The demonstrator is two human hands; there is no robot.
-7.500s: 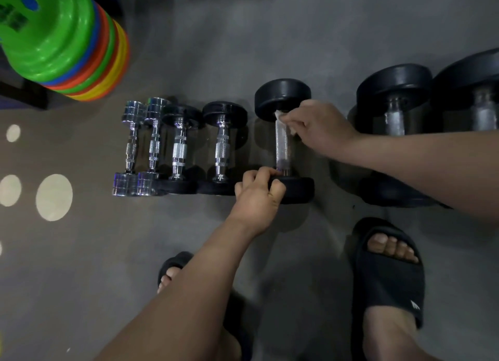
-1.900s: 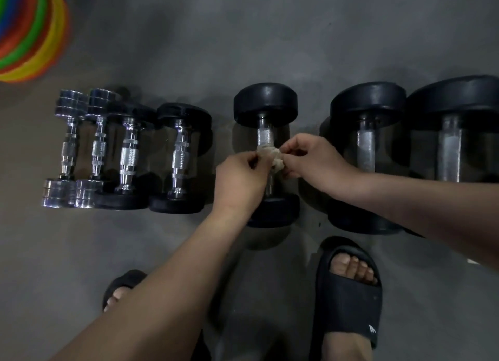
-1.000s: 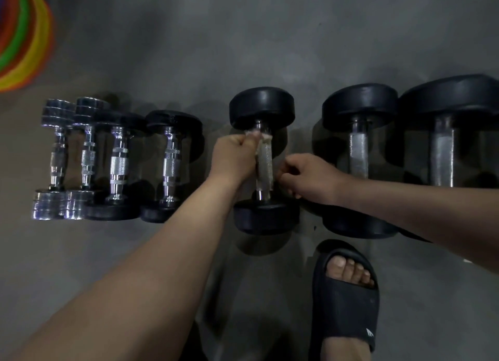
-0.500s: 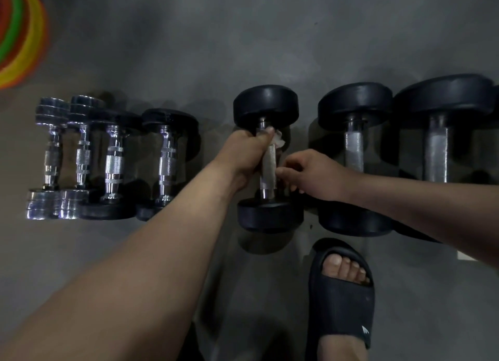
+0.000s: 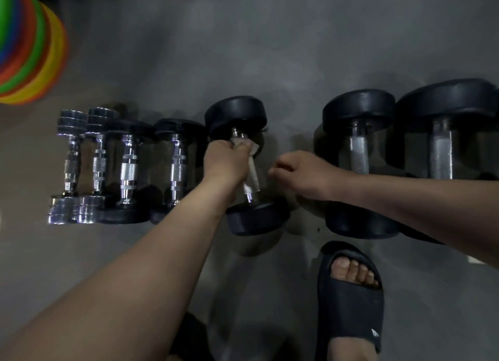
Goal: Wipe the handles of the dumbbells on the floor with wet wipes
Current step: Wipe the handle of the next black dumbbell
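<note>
Left hand: clenched around a crumpled white wet wipe, holding it on the upper end of a metal handle.
Wiped dumbbell: round black rubber heads and a knurled steel handle. It lies a little tilted on the grey floor, and its handle passes under the fingers of the left hand.
Right hand: fingers curled in, nothing seen in them. It is just right of the handle and does not touch it.
Left of the left hand: two small chrome dumbbells and two small black-headed dumbbells, side by side.
Beyond the right hand: two big black dumbbells.
Below the right wrist: a foot in a black slide sandal.
Far up-left of the left hand: a stack of coloured plastic discs.
</note>
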